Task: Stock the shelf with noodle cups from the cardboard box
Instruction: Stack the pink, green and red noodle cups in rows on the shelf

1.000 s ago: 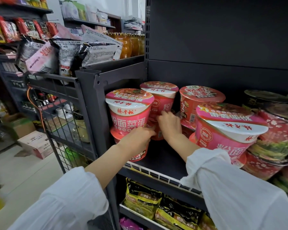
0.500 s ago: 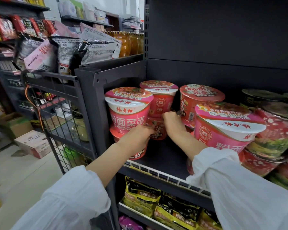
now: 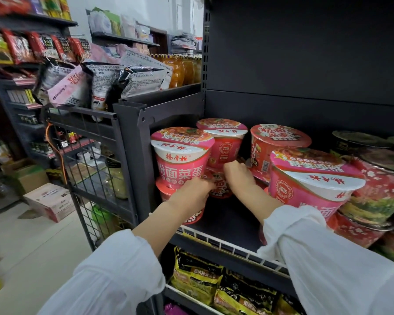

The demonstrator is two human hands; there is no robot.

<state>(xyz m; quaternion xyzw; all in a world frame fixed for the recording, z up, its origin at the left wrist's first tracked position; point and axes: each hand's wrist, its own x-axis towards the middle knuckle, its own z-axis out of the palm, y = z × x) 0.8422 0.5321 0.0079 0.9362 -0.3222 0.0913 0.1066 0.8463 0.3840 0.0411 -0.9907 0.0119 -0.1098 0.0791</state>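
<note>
Both hands, left hand (image 3: 192, 192) and right hand (image 3: 238, 176), curl their fingers round the rear cup (image 3: 218, 186), seating it on the shelf (image 3: 223, 221). Next: let go and fetch another cup.

A small grocery shop aisle. A dark metal shelf (image 3: 223, 228) with a white wire front rail carries stacked pink noodle cups (image 3: 182, 160), with packets of instant noodles (image 3: 198, 278) on the tier below. To the left, a wire rack (image 3: 87, 137) holds snack bags (image 3: 100, 87), and jars of orange preserves (image 3: 180, 71) line a far shelf. More packaged goods fill racks along the far left wall, and cardboard boxes (image 3: 50, 201) sit on the pale floor (image 3: 32, 242).
</note>
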